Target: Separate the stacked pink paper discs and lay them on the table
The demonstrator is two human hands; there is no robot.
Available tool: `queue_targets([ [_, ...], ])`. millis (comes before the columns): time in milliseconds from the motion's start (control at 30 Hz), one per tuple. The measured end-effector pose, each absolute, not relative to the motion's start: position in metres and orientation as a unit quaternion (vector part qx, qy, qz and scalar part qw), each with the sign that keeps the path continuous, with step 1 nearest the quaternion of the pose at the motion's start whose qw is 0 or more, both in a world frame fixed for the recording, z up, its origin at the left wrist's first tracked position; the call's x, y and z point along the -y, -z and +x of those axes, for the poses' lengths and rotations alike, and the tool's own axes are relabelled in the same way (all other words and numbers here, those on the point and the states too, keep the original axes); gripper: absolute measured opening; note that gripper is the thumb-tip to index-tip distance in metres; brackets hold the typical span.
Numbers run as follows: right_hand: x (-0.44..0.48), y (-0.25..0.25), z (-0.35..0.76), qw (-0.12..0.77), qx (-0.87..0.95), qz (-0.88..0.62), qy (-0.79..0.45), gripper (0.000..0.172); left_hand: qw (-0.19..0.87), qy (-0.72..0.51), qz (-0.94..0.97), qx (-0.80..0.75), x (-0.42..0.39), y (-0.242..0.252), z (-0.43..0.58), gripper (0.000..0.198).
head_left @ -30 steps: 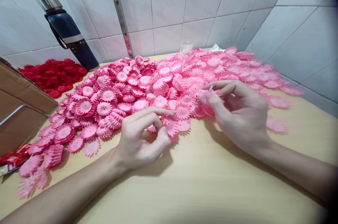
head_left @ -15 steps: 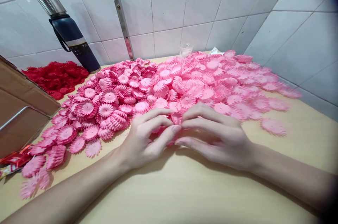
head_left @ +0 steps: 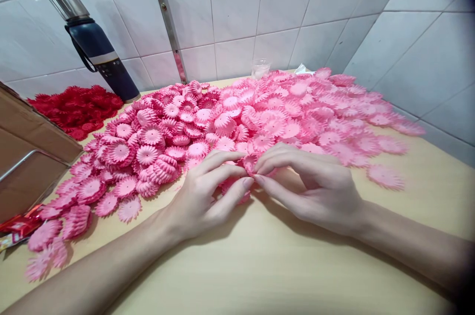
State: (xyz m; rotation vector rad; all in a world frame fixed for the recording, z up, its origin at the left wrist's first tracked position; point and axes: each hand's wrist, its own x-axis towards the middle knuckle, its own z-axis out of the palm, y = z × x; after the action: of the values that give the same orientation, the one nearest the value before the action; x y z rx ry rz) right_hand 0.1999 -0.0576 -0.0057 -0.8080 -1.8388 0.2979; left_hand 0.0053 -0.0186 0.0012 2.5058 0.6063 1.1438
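Between my two hands is a pink petal disc point(head_left: 249, 162), round with a fringed edge and partly hidden by my fingers. My left hand point(head_left: 217, 191) is closed on it, thumb pressed against the fingertips. From the other side, my right hand point(head_left: 308, 186) pinches its edge between thumb and fingers, the fingertips of both hands almost meeting. Just behind the hands spreads a large heap of similar discs, darker pink point(head_left: 151, 134) on the left and paler pink point(head_left: 297, 107) on the right.
A pile of red discs point(head_left: 77, 110) lies at the back left beside a dark blue flask point(head_left: 98, 48). A cardboard box point(head_left: 33, 152) and a red wrapper point(head_left: 24, 223) are at the left edge. A clear plastic cup point(head_left: 261, 68) stands by the tiled wall point(head_left: 237, 3).
My right thumb has moved up to meet its fingertips at the disc, closing the gap seen before. My left hand keeps its hold nearly unmoved.
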Motion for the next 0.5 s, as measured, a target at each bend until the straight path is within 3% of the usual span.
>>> queue_targets([
  [167, 0.0573, 0.0109, 0.2012, 0.526, 0.751, -0.375, -0.134, 0.019, 0.15, -0.399, 0.879, -0.216, 0.0184, -0.0004, 0.0054, 0.008],
  [500, 0.0601, 0.0103, 0.1994, 0.554, 0.671, -0.404, -0.281, 0.019, 0.147, -0.398, 0.878, -0.224, 0.018, 0.0003, 0.0046, 0.007],
])
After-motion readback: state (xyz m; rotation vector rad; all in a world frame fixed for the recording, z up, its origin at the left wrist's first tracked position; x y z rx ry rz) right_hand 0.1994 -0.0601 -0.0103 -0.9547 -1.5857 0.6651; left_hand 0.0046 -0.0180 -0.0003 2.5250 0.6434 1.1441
